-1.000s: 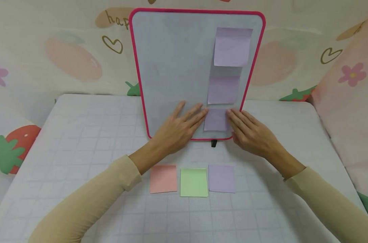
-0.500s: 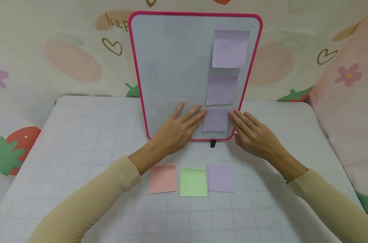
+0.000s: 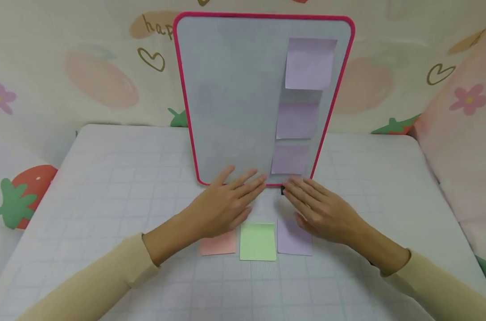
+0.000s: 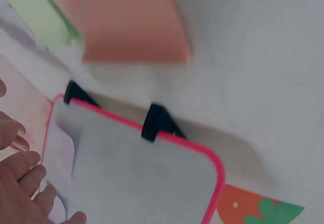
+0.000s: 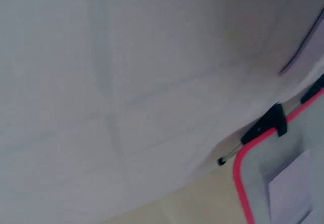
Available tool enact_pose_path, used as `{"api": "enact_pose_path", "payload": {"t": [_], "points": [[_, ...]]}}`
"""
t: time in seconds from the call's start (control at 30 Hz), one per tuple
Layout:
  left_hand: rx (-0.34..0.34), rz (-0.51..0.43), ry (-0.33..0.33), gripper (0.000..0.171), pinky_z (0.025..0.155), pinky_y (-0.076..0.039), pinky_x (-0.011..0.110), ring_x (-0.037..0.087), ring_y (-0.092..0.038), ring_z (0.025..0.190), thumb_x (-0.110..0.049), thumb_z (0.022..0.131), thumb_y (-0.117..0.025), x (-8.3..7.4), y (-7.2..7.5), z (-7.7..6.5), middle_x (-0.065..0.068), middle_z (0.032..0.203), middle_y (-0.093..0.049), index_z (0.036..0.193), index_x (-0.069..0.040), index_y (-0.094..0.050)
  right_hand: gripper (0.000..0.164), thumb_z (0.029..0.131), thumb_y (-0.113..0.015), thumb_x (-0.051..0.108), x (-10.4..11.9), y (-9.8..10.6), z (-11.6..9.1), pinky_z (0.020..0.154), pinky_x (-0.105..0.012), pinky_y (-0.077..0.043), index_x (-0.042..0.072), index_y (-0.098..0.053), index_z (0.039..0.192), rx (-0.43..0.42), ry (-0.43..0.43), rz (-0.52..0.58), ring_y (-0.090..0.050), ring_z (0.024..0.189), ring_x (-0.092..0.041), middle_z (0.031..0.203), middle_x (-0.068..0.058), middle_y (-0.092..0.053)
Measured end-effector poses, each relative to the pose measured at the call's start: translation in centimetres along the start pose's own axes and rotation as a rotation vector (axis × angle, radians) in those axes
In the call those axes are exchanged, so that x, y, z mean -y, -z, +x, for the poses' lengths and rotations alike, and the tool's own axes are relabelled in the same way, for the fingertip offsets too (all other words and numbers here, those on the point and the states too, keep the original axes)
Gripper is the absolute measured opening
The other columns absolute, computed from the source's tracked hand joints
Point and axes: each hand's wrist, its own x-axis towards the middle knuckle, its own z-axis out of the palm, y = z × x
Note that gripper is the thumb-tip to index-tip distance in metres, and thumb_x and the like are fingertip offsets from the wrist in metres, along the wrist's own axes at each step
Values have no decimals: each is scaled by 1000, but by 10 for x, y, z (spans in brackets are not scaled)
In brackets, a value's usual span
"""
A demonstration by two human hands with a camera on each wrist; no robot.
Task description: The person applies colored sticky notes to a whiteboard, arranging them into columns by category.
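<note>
A whiteboard with a pink frame stands upright at the back of the table. Down its right side runs a column of purple sticky notes: a top note, a middle note and a bottom note. My left hand is held with straight fingers in front of the board's lower edge, holding nothing. Opposite it, my right hand has its fingers extended below the bottom note, also holding nothing. On the table lie a pink pad, partly hidden by the left hand, a green pad and a purple pad.
Black feet clip onto the board's lower edge and prop it on the table. The table has a pale gridded cloth. Behind it hangs a strawberry-printed backdrop, with a pink-toned side panel on the right.
Both hands have left the bottom purple note and come down and back toward the pads. The note stays on the board, and the left hand now covers part of the pink pad.
</note>
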Motion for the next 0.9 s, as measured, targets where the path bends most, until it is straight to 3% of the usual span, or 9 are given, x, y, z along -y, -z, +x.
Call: {"api": "enact_pose_path", "payload": {"t": [0.2,0.33,0.43,0.63,0.9], "points": [[51,-99,-63,56,118,-22,51,20,-25,149,-35,102,-47,-17,-10,-33,1,161,-32,153,-13,-41,50,106,-36,29,30,6,1,107,-46,-42,-5,-56,136,98,-11,232,-51,133,-30,145,-18,-52],[75,-201,-61,54,117,-26,50,19,-28,148,-34,103,-45,-27,-19,-49,1,160,-33,152,-13,-42,45,104,-47,30,45,7,1,103,-43,-47,-2,-59,133,87,-28,438,-58,126,-26,139,-15,-58],[68,-288,-74,53,116,-29,50,21,-32,146,-34,103,-47,-35,-25,-56,3,158,-37,151,-11,-45,42,100,-58,28,54,6,2,101,-41,-49,0,-61,131,75,-25,529,-60,123,-24,136,-14,-61],[98,-351,-87,53,116,-29,50,21,-36,144,-36,102,-50,-45,-36,-71,4,157,-40,149,-11,-47,46,89,-75,25,67,1,3,98,-38,-51,1,-65,127,113,-80,573,-62,120,-21,131,-10,-65],[133,-324,-85,52,115,-29,52,20,-36,145,-35,103,-49,-50,-42,-81,3,156,-42,148,-11,-48,47,84,-79,26,74,-6,2,98,-37,-51,1,-68,122,171,-93,539,-64,117,-21,126,-9,-67]]}}
